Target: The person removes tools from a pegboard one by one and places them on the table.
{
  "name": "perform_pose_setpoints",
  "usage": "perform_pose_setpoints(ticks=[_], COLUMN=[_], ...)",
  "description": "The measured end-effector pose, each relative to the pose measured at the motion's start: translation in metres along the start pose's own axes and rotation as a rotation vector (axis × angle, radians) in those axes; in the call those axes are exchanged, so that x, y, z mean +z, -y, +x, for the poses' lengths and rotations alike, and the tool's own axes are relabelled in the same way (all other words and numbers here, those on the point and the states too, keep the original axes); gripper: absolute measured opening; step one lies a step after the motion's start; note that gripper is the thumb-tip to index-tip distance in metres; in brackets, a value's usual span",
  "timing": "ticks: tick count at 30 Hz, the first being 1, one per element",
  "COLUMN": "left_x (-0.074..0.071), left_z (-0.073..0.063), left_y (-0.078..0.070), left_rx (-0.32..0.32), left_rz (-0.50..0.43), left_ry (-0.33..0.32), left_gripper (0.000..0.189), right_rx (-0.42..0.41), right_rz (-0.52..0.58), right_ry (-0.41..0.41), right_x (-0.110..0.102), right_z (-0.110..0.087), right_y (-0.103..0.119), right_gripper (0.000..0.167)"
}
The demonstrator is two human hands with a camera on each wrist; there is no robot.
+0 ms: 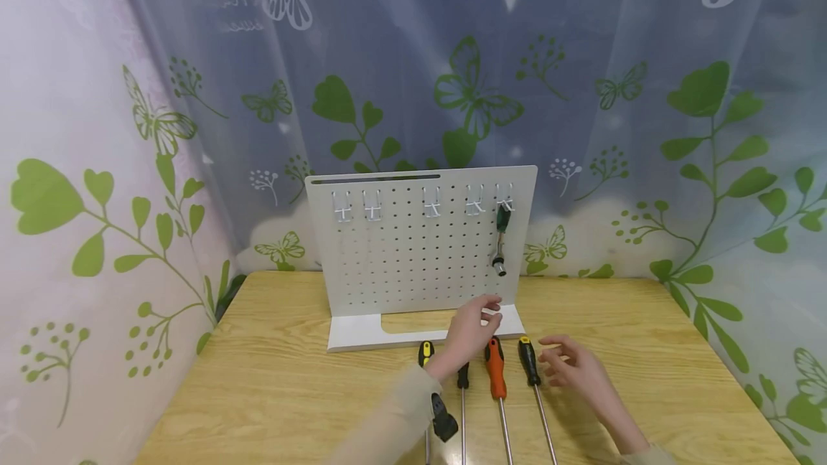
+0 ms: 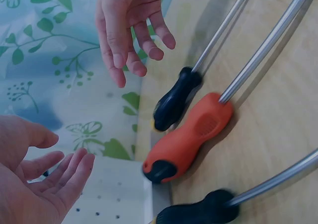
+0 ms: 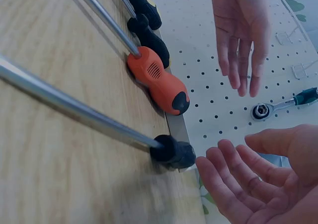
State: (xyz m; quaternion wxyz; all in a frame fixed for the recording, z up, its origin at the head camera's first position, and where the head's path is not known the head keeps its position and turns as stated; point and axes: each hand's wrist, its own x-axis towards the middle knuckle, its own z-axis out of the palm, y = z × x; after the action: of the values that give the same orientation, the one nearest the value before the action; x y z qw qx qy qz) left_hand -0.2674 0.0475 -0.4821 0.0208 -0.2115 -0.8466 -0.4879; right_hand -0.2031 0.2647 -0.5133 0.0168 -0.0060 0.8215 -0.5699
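Note:
My left hand (image 1: 472, 325) hovers over the front of the pegboard's base, fingers loosely bent and holding nothing. My right hand (image 1: 575, 372), also holding nothing, is just right of a black screwdriver with a yellow end (image 1: 528, 359). Left of that lie an orange-handled screwdriver (image 1: 495, 368), a black-handled one (image 1: 463, 377) partly covered by the left wrist, and a yellow-and-black one (image 1: 426, 353). Their handles point towards the board. A ratchet wrench with a green handle (image 1: 503, 219) hangs from the rightmost hook. The right wrist view shows its round head (image 3: 261, 111).
The white pegboard (image 1: 413, 257) stands upright at the back of the wooden table (image 1: 258, 379). Several wire hooks line its upper part, including a left one (image 1: 342, 210) and a middle one (image 1: 431, 205). A patterned curtain (image 1: 400, 56) hangs behind and at both sides.

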Motion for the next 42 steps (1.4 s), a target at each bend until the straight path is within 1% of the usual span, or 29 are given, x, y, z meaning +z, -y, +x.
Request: perform_pose_setpoints(ticks=[5, 10, 13, 16, 18, 23, 26, 29, 33, 37, 39, 42], left_x=[-0.012, -0.022, -0.028, -0.034, -0.037, -0.045, -0.049, -0.053, -0.057, -0.06, -0.061, -0.062], left_z=[0.008, 0.015, 0.019, 0.023, 0.027, 0.039, 0.046, 0.051, 0.057, 0.064, 0.067, 0.071], left_y=[-0.001, -0.001, -0.002, -0.002, -0.003, -0.004, -0.005, -0.008, -0.011, -0.014, -0.015, -0.017], left_rx=[-0.007, 0.015, 0.025, 0.033, 0.03, 0.056, 0.073, 0.077, 0.077, 0.087, 0.089, 0.097], left_rz=[0.009, 0.003, -0.022, -0.057, -0.079, -0.105, -0.115, -0.13, -0.141, -0.127, -0.133, -0.163], left_ry=[-0.022, -0.052, -0.066, -0.079, -0.083, -0.107, -0.125, -0.132, -0.134, -0.136, -0.132, -0.117], left_gripper=[0.032, 0.031, 0.031, 0.031, 0.031, 0.032, 0.032, 0.032, 0.033, 0.034, 0.034, 0.035], right_rx=[-0.03, -0.055, -0.071, -0.105, -0.146, -0.235, -0.265, -0.284, -0.31, -0.349, -0.366, -0.37], right_rz=[-0.012, -0.021, -0.021, -0.017, -0.025, -0.071, -0.091, -0.113, -0.132, -0.109, -0.097, -0.083], right_ry=[-0.023, -0.048, -0.062, -0.081, -0.093, -0.134, -0.146, -0.135, -0.096, -0.081, -0.08, -0.073], right_x=[0.005, 0.011, 0.013, 0.014, 0.015, 0.013, 0.011, 0.009, 0.006, 0.005, 0.004, 0.006], right_z=[0.01, 0.017, 0.02, 0.026, 0.031, 0.051, 0.064, 0.076, 0.091, 0.105, 0.111, 0.116], right_y=[0.006, 0.01, 0.012, 0.015, 0.018, 0.027, 0.031, 0.033, 0.037, 0.042, 0.045, 0.052], right_gripper=[0.034, 0.033, 0.034, 0.035, 0.037, 0.037, 0.039, 0.043, 0.045, 0.045, 0.046, 0.047])
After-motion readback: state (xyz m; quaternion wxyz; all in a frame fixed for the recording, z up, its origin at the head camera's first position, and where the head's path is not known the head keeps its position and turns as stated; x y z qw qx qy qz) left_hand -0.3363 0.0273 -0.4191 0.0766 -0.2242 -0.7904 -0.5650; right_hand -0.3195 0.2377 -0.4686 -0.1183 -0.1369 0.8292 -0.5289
